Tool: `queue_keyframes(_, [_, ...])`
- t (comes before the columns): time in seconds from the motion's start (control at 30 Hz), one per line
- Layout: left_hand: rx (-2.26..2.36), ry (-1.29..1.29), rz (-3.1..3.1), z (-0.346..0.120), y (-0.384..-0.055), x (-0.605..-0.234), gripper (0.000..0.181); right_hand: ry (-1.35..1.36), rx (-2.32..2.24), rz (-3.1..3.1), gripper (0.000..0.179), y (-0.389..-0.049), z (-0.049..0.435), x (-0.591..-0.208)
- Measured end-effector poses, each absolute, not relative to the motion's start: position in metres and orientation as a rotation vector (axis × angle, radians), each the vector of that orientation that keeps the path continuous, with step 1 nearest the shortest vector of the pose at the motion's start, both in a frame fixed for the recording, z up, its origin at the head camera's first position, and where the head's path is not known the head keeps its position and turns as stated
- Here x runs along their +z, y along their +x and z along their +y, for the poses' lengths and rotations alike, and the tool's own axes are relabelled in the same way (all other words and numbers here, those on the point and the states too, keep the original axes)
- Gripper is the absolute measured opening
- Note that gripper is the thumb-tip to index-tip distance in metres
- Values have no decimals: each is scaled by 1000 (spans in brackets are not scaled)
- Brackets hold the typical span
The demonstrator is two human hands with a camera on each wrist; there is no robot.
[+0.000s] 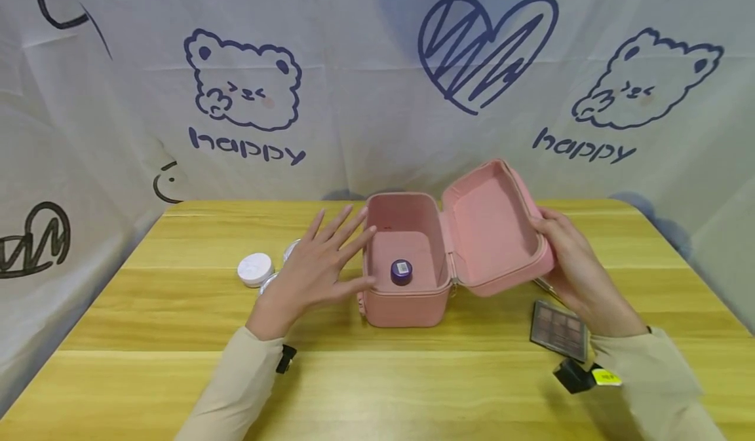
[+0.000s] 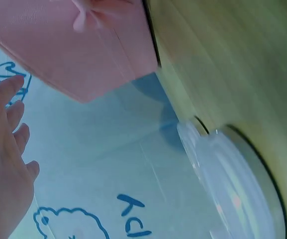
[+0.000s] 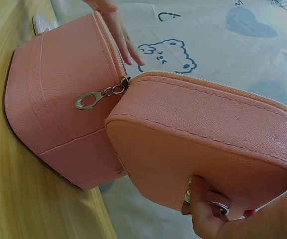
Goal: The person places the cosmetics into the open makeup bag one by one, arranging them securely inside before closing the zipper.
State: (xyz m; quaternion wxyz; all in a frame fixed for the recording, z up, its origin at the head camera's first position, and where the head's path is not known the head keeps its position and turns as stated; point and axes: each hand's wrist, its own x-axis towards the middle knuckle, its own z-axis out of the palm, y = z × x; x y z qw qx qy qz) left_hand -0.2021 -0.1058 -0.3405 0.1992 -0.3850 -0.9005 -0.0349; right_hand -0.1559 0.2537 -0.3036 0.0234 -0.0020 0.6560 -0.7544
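Note:
A pink zippered cosmetic case (image 1: 407,311) stands on the table with its lid (image 1: 492,221) swung out to the right. Inside, on the bottom, sits a small dark purple jar (image 1: 402,272) with a pale label on top. My right hand (image 1: 569,267) grips the lid at its outer edge; in the right wrist view the thumb lies by a metal ring (image 3: 218,205) on the lid's outer face. Fingers spread and straight, my left hand (image 1: 312,264) is at the case's left rim and holds nothing. A metal zipper pull (image 3: 87,100) hangs at the hinge side.
Left of the case lie a white round jar (image 1: 255,269) and clear-lidded round containers (image 1: 289,249), partly hidden by the left hand. An eyeshadow palette (image 1: 557,329) lies under the right forearm. A printed cloth (image 1: 360,100) hangs behind the wooden table (image 1: 377,382).

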Motion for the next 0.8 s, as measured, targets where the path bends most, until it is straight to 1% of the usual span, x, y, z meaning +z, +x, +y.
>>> queue_keyframes(0.13, [-104,-1035,-2533,-116,-203,-340,101,-11,-2326,2043,49,-156,253,-305])
queue_keyframes(0.33, [-104,-981,-2574,-134,-205,-340,99,-7,-2337,2031,47,-155,253,-306])
queue_keyframes(0.43, [-102,-952,-2597,-143,-206,-341,99,-6,-2325,2044,52,-154,253,-306])
queue_keyframes(0.6, [-140,-890,-2649,-159,-208,-338,88,-1,-2316,2059,60,-154,254,-306])
queue_keyframes(0.7, [-166,-840,-2683,-168,-209,-335,82,-2,-2317,2063,61,-154,253,-306])
queue_keyframes(0.8, [-179,-796,-2713,-177,-210,-331,80,-11,-2316,2074,60,-154,253,-306])
